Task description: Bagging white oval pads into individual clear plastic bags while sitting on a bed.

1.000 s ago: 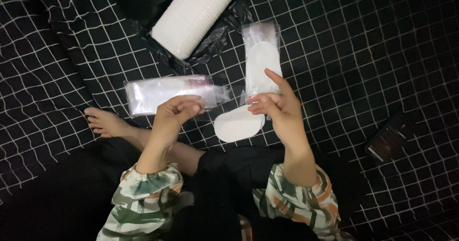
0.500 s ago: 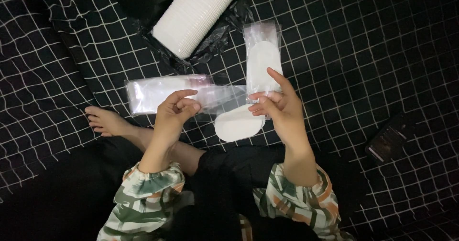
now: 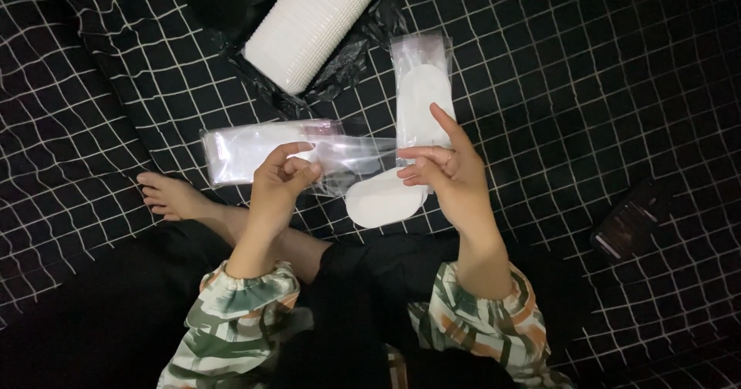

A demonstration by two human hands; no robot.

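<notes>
Little has shifted since the earlier frames: the left hand (image 3: 284,174) has crept a bit to the right along the clear sleeve (image 3: 351,157), and the right hand (image 3: 444,174) sits about where it was.

Both hands are at mid-frame, pinching the sleeve between them. The left hand's fingers are curled shut on the sleeve's left end; the right hand grips its right end with thumb and fingertips, its index finger stuck out toward the top of the frame. The sleeve spans the gap between them, held flat and slightly crumpled.

Just below it, touching the right hand's underside, lies a white oval pad (image 3: 384,201). Above the right hand, a second pad in its wrapper (image 3: 421,88) lies upright on the checked cloth (image 3: 579,88). Left of centre, behind the left hand, is a flat stack of sleeves (image 3: 247,148). A white ribbed stack of pads (image 3: 312,22) lies tilted on black plastic (image 3: 363,45) at the top centre. A bare foot (image 3: 171,196) rests at mid-left, and a dark phone (image 3: 629,221) lies at the right.
</notes>
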